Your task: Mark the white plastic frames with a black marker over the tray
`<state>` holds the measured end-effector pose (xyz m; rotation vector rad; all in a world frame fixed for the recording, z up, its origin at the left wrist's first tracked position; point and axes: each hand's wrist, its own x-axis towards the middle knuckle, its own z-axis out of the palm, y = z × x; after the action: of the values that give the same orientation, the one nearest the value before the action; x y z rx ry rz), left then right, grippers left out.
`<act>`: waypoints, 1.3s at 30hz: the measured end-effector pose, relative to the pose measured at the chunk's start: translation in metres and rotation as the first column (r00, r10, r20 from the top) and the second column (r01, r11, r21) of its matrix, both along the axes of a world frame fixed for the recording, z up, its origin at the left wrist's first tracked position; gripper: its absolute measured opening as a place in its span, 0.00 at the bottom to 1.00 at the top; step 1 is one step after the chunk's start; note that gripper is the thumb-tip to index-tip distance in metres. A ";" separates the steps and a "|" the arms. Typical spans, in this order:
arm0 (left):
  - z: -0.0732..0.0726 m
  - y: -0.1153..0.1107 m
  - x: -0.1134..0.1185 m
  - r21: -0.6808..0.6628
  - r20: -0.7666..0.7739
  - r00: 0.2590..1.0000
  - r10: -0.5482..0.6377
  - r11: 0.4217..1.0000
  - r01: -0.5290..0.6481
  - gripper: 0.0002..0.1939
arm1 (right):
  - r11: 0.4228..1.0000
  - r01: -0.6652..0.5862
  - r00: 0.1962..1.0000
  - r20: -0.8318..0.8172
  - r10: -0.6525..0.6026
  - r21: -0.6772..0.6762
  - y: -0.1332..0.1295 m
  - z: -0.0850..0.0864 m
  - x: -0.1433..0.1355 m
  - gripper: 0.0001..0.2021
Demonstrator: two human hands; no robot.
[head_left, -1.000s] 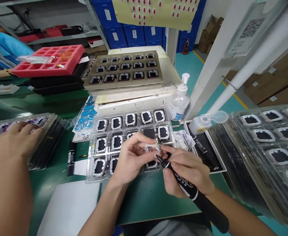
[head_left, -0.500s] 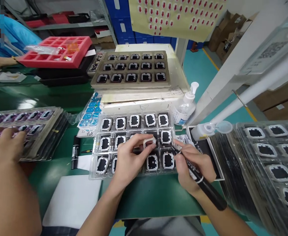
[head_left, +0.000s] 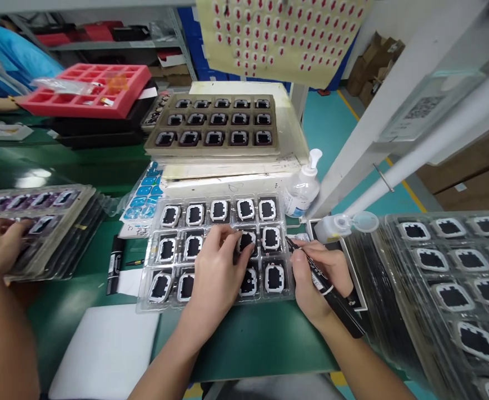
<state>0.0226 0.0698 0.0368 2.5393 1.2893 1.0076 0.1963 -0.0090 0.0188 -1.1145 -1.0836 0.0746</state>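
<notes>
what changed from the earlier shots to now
The left hand lowered the white-framed piece into a middle-row pocket of the clear tray, fingers still at it. The right hand drew the black marker rightward, still gripping it. Tray and pump bottle stayed put.

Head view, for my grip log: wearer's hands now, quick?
Left hand: curled over a white-rimmed, rounded-square black part in a clear plastic tray; grip cannot be told.
Right hand: closed around a black cylindrical marker.

Red down-arrows (head_left: 248, 30) — on yellow sheet (head_left: 288, 60); QR code (head_left: 423, 108) — on placard (head_left: 449, 91).
</notes>
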 end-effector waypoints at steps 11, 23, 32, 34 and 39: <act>0.006 0.006 0.045 -0.035 -0.295 0.954 -0.056 0.998 0.048 0.13 | 0.996 0.082 0.994 -0.067 -0.083 -0.017 -0.001 -0.002 0.004 0.06; 0.006 -0.005 0.032 -0.475 0.663 0.747 0.043 0.795 0.377 0.16 | 0.997 -0.081 0.992 -0.097 0.082 0.015 -0.008 0.011 0.005 0.09; 0.003 -0.017 0.027 -0.571 0.745 0.654 0.135 0.636 0.519 0.16 | 0.982 -0.186 0.982 0.032 0.187 -0.030 -0.003 0.014 -0.002 0.14; 0.000 -0.019 0.027 -0.552 0.740 0.662 0.113 0.665 0.503 0.13 | 0.985 -0.162 0.985 0.054 0.166 -0.062 -0.003 0.014 -0.004 0.14; -0.004 -0.022 0.025 -0.537 0.663 0.745 0.072 0.739 0.407 0.12 | 0.992 -0.101 0.992 0.070 0.107 -0.079 -0.003 0.009 -0.010 0.14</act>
<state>0.0473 0.0476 0.0332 1.5159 0.9179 1.0128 0.1867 -0.0123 0.0280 -1.1356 -1.2138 0.1585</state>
